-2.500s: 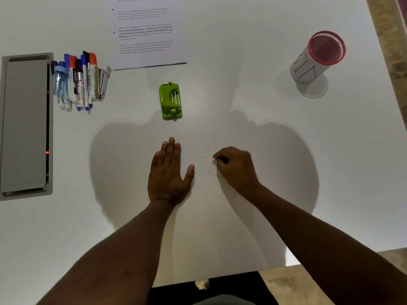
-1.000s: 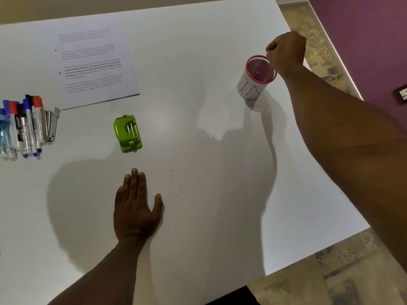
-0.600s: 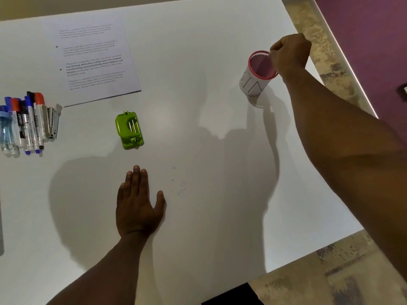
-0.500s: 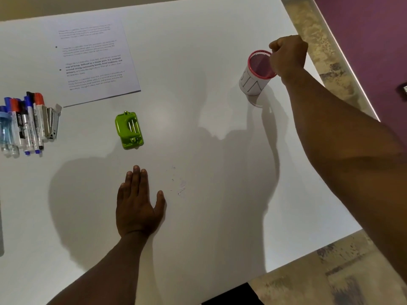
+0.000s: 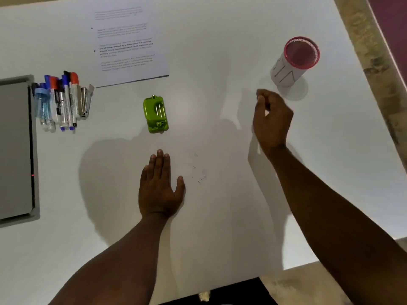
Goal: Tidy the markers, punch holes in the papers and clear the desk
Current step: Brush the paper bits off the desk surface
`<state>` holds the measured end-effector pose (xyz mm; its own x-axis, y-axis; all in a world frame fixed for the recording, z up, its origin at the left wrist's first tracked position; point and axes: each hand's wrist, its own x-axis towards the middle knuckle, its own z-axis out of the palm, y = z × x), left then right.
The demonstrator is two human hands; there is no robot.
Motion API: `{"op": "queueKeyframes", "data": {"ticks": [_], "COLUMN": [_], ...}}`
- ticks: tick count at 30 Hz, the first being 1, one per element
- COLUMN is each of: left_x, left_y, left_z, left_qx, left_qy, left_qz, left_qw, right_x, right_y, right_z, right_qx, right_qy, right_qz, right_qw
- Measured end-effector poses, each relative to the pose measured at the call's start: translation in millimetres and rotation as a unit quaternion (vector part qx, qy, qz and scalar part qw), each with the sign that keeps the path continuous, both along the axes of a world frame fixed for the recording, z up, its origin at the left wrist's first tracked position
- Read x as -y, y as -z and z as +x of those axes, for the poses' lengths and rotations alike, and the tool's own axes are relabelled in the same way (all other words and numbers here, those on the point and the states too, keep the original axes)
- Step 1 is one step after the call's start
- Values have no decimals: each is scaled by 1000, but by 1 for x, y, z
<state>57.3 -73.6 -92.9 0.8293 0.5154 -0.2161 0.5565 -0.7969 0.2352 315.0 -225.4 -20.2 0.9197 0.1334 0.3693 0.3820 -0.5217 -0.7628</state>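
My left hand [image 5: 159, 188] lies flat on the white desk [image 5: 220, 227], fingers straight. My right hand [image 5: 272, 119] hovers above the desk just below and left of the red-rimmed mesh pen cup [image 5: 293, 62], fingers loosely curled with nothing visible in them. A green hole punch [image 5: 156, 114] sits ahead of my left hand. A printed paper [image 5: 130, 47] lies at the back. Several markers [image 5: 61, 102] lie in a row at the left. Tiny paper bits [image 5: 201, 175] are scattered right of my left thumb.
A grey metal panel [image 5: 14, 150] is set into the desk at the far left. A small metal stapler-like tool [image 5: 84, 100] lies beside the markers. The desk's right edge runs just past the cup, with floor beyond.
My right hand left the cup's rim and came back toward me, lower and to the left. The view swung left. My left hand stayed flat.
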Motion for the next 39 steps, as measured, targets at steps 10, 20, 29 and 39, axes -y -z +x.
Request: {"op": "queueKeyframes", "data": {"ticks": [10, 20, 29, 39], "left_x": [-1, 0, 0, 0], "left_y": [3, 1, 2, 1], "left_z": [0, 0, 0, -1], "left_qx": [-8, 0, 16, 12], "left_qy": [-4, -4, -7, -7], "left_qz": [1, 4, 1, 4], "left_qw": [1000, 1000, 1000, 1000], "right_x": [-6, -11, 77, 5], "right_y": [67, 57, 51, 60], "right_z": [-79, -92, -130, -131], "right_qx": [-22, 49, 71, 65], "right_qy": [-322, -597, -575, -508], "right_qz": [-406, -448, -446, -473], "right_qw": [855, 663, 682, 717]}}
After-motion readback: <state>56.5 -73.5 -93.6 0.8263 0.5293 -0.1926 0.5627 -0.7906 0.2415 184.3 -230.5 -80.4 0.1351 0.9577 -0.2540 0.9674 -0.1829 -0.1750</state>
